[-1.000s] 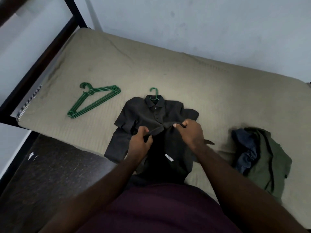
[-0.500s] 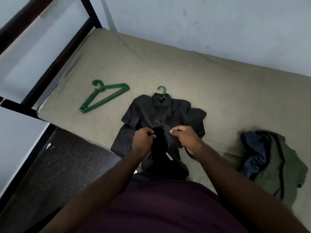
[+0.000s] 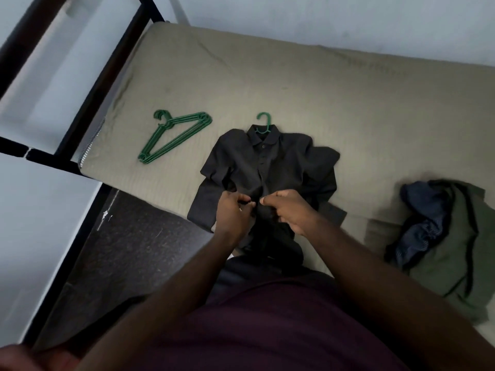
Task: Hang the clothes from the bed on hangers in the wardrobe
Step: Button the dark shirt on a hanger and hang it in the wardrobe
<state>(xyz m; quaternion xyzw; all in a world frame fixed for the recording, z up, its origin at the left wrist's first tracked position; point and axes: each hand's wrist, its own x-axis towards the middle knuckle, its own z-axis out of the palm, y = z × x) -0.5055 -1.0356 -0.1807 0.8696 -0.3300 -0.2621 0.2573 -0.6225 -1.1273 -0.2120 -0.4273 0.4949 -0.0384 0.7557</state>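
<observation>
A black collared shirt (image 3: 270,162) lies flat on the bed (image 3: 348,108), with a green hanger (image 3: 263,123) inside it whose hook sticks out past the collar. My left hand (image 3: 231,214) and my right hand (image 3: 290,210) pinch the shirt's front edges close together at mid-chest. The shirt's lower part hangs over the bed edge toward me. A stack of green hangers (image 3: 174,136) lies to the left of the shirt. A heap of clothes, one dark blue (image 3: 420,223) and one olive green (image 3: 466,247), sits at the right.
A black metal bed frame (image 3: 88,100) runs along the left end of the mattress. Dark floor (image 3: 126,250) shows below the bed edge at the left. A pale wall (image 3: 321,20) stands behind the bed.
My hands have moved closer together on the shirt's front, drawing the two edges to the middle. The camera has shifted a little to the left.
</observation>
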